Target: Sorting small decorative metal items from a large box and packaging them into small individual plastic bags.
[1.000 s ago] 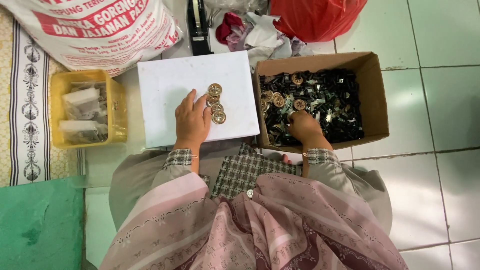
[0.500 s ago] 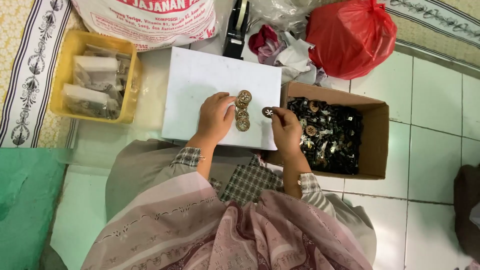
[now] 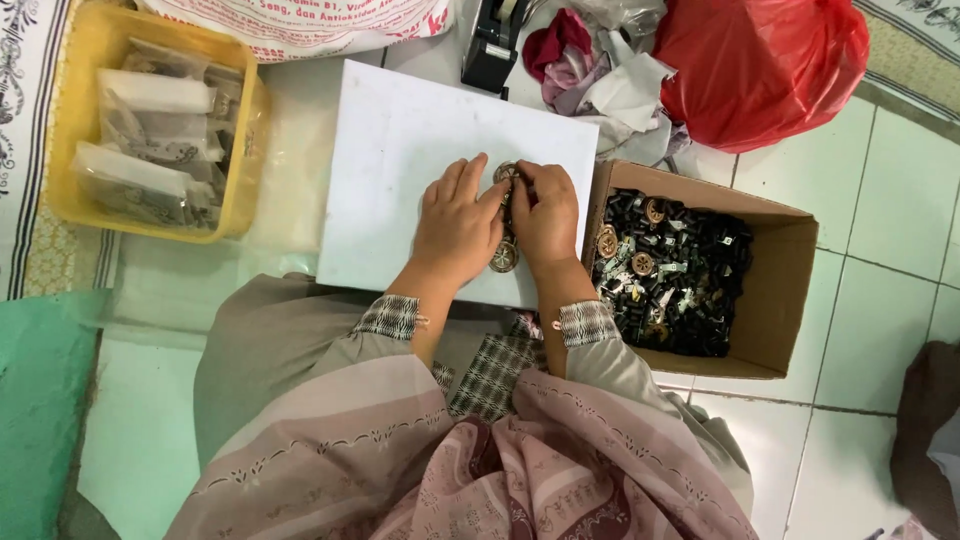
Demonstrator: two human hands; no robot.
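Note:
A white board [image 3: 400,170] lies on the floor before me. Both hands rest on its right part, side by side. My left hand [image 3: 457,225] lies flat with fingers spread over a short row of round bronze-coloured metal pieces [image 3: 503,258]. My right hand [image 3: 546,215] touches the same row from the right, fingertips at the top piece [image 3: 505,172]. Whether either hand pinches a piece is hidden. A brown cardboard box [image 3: 790,290] to the right holds several small black parts and a few of the round metal pieces [image 3: 642,264].
A yellow plastic basket [image 3: 70,130] with clear bags of parts stands at the left. A red plastic bag [image 3: 760,65], crumpled cloth [image 3: 600,75] and a black tape dispenser [image 3: 493,40] lie behind the board. A printed white sack [image 3: 320,25] lies at the top. A green mat [image 3: 40,410] is at lower left.
My right hand left the cardboard box, carried a round piece over to the board and now rests against the row beside my left hand. The camera view shifted left.

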